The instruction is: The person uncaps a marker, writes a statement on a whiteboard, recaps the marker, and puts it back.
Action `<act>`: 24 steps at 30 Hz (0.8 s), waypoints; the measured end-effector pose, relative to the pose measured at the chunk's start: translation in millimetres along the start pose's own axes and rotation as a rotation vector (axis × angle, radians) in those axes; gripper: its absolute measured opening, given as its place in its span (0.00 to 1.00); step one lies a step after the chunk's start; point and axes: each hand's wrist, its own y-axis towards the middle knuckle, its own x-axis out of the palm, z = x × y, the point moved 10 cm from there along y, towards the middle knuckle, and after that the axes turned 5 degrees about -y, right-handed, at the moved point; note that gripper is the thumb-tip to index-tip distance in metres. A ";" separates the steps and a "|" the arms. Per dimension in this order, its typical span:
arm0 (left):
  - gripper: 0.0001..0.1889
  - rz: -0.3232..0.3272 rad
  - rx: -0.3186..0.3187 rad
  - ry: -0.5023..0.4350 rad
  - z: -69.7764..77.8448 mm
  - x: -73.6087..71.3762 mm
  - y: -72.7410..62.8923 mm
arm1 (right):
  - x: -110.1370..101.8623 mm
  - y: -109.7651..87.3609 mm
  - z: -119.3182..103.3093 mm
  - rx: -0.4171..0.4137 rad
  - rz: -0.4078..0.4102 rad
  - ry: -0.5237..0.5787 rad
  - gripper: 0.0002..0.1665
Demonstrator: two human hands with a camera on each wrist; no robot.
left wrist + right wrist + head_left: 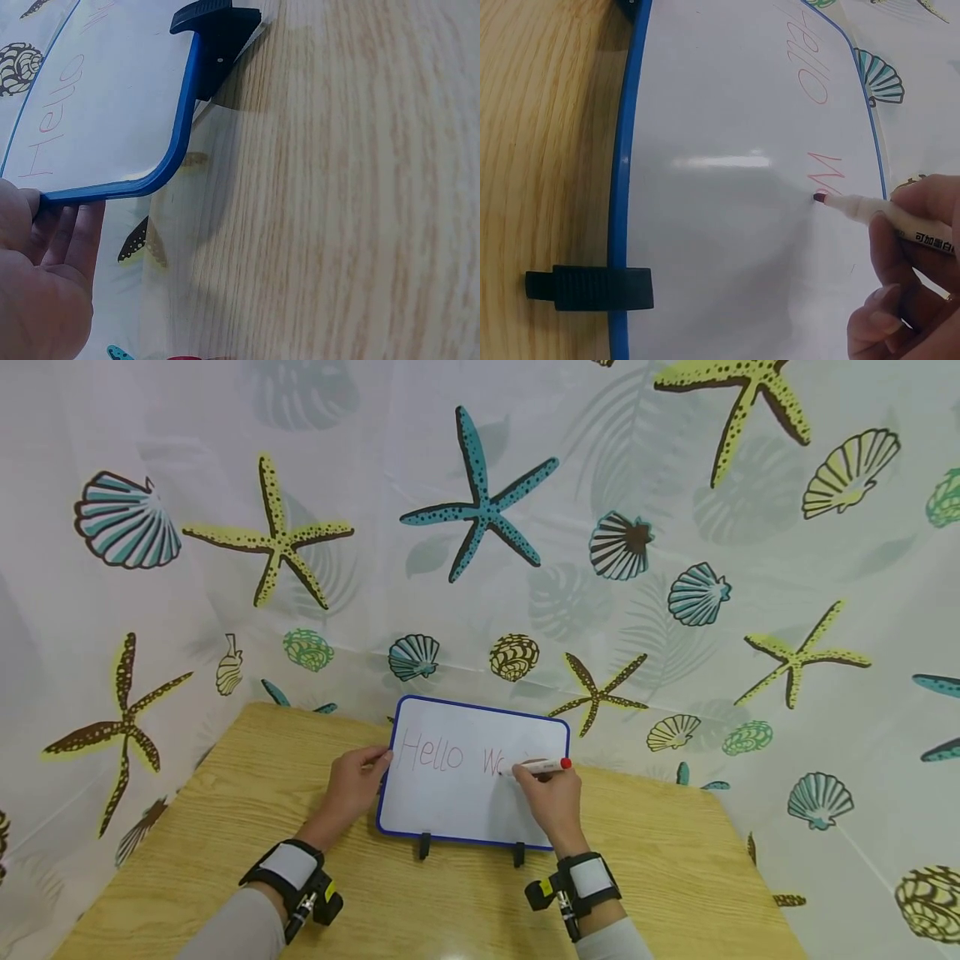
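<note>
A small whiteboard point(450, 810) with a blue frame leans back on a stand, bearing "Hello" and a "W" with the start of another letter in thin red strokes. My left hand point(352, 789) grips its left edge; in the left wrist view the fingers point(84, 232) go behind the frame, with the thumb at the front. Between thumb and fingers, my right hand point(555, 797) holds a white whiteboard marker point(547, 766) with a red end. In the right wrist view, the marker's dark tip point(820, 197) meets the board just after the "W".
Two black stand clips point(425, 845) hold the board's lower edge. Underneath is a wooden table point(660, 877). A white cloth backdrop point(360, 635) printed with starfish and shells rises behind and at both sides. Each wrist wears a black strap point(288, 868) with a small camera.
</note>
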 end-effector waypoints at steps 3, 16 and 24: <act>0.19 -0.003 -0.006 -0.005 -0.6 0.2 -0.8 | -2.0 0.1 1.5 0.006 0.005 -0.011 0.09; 0.18 0.010 -0.014 -0.013 2.4 -1.6 -1.0 | -11.5 4.8 -1.7 0.010 0.052 -0.035 0.10; 0.18 -0.003 -0.021 -0.010 1.2 -1.4 -1.2 | -10.7 7.9 -1.8 0.009 0.063 -0.015 0.09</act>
